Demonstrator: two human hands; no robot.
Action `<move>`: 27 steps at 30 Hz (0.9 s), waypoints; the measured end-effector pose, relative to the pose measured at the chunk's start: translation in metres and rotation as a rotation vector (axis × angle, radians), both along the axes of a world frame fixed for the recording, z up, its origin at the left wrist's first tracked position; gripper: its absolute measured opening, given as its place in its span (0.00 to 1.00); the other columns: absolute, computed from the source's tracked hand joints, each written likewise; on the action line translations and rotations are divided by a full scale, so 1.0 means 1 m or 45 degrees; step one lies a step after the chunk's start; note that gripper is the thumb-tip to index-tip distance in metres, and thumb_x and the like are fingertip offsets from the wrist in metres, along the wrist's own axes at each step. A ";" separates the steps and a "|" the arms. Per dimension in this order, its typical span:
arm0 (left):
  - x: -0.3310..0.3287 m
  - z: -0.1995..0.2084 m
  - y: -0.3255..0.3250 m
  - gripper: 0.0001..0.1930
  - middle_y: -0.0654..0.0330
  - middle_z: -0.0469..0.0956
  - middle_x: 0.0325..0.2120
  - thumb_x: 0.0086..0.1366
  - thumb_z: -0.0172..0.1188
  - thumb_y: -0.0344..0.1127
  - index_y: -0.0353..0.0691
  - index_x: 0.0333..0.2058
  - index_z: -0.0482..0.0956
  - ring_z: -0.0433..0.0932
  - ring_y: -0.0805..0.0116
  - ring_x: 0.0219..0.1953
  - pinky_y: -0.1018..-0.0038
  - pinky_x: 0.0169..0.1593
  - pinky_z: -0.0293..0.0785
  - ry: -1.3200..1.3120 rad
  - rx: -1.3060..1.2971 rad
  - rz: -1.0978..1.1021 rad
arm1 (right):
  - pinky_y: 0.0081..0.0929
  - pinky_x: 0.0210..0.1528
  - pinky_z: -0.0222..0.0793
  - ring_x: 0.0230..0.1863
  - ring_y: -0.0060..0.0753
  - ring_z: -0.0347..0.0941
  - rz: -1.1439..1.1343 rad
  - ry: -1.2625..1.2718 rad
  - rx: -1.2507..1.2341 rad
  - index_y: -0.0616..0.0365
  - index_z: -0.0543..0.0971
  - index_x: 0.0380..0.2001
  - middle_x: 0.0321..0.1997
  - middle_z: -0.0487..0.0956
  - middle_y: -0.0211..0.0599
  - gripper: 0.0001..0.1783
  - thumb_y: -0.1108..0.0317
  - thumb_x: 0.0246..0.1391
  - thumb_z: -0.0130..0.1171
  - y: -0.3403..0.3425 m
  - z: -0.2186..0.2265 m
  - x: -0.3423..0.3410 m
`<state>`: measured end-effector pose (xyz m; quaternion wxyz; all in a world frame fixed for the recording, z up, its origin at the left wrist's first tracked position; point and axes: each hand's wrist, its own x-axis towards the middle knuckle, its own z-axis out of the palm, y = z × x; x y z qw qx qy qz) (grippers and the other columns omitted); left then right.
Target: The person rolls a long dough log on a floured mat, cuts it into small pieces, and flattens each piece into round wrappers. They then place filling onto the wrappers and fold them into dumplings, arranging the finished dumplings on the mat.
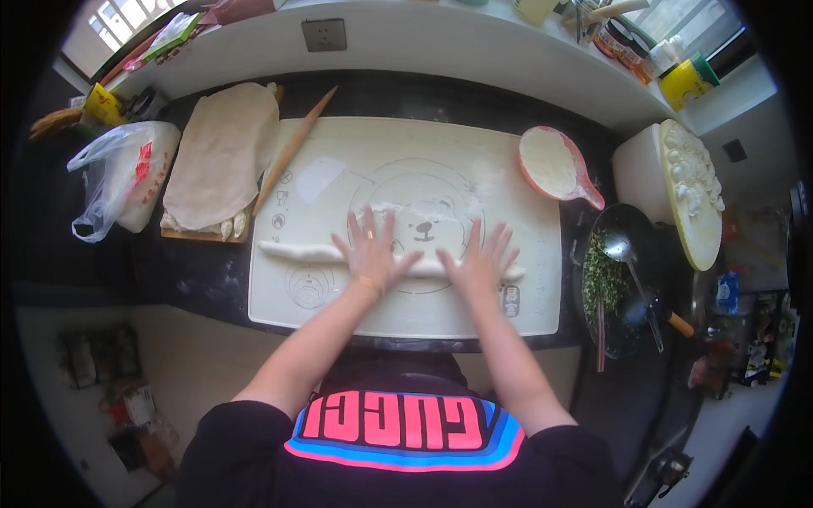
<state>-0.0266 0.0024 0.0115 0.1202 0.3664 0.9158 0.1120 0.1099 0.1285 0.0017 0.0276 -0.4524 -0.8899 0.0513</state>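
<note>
A long white dough rope [298,251] lies across the pale printed baking mat [398,317], running left to right near its front half. My left hand [373,254] rests flat on the rope around its middle, fingers spread, with a ring on one finger and a band at the wrist. Close beside it, my right hand [480,262] presses on the rope nearer its right end, the fingers also fanned out. Between the two thumbs a short stretch of dough shows. A thin white sheet like a dough scraper [320,178] lies on the mat beyond the rope's left part.
Left of the mat are a wooden rolling pin [294,152], a cloth-like cover [222,157] over pale pieces on a board, and a plastic bag [135,173]. To the right stand a red-handled bowl of flour [546,161], a pan of chopped greens [600,275] with a ladle [620,247], and a white container [641,169].
</note>
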 end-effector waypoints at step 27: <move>0.057 -0.012 0.030 0.30 0.52 0.44 0.66 0.63 0.44 0.54 0.57 0.63 0.56 0.38 0.43 0.67 0.36 0.61 0.31 0.058 0.018 -0.242 | 0.62 0.65 0.32 0.69 0.61 0.38 0.346 0.173 -0.012 0.47 0.60 0.63 0.69 0.46 0.52 0.39 0.47 0.48 0.55 0.011 -0.025 0.049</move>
